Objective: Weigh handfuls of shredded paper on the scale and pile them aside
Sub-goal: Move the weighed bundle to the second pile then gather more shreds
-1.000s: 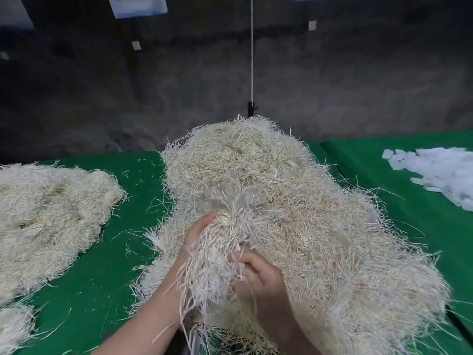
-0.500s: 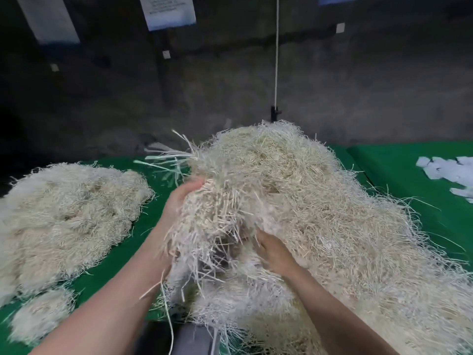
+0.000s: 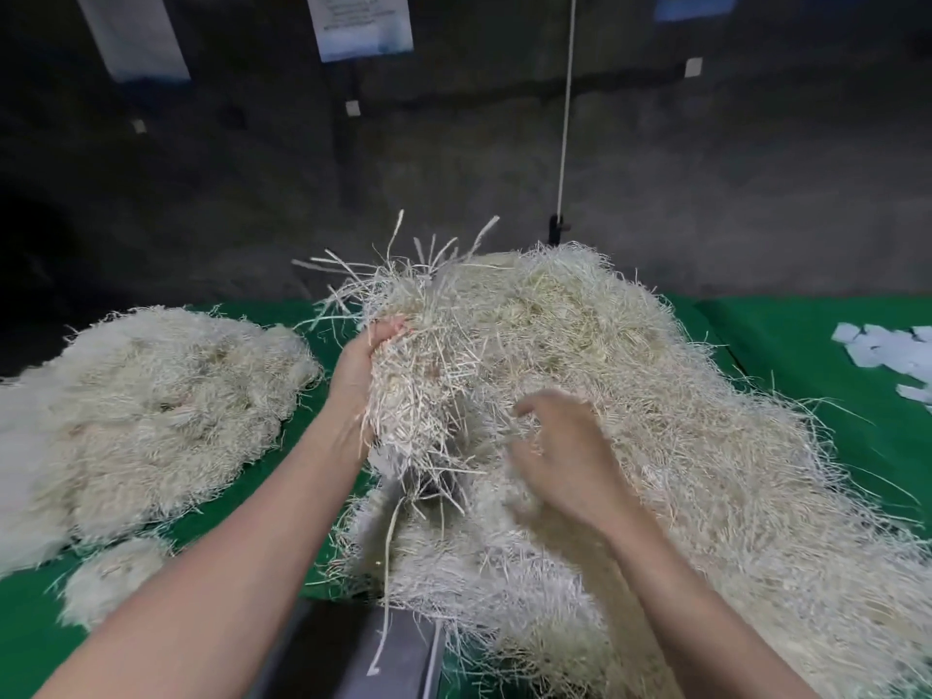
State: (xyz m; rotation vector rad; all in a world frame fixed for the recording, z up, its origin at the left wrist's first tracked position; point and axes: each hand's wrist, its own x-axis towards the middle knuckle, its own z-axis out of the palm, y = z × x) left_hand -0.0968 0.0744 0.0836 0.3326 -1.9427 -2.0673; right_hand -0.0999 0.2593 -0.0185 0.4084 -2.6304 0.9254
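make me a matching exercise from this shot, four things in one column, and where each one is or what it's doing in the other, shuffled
Column one:
1. left hand
2. side pile
3. white paper slips
4. grey scale

Column two:
a. far right on the green cloth
b. at the near edge, partly under shreds
c. holds a lifted clump of shredded paper
d. left on the green cloth

Pairs: 1-c, 2-d, 3-a, 4-b
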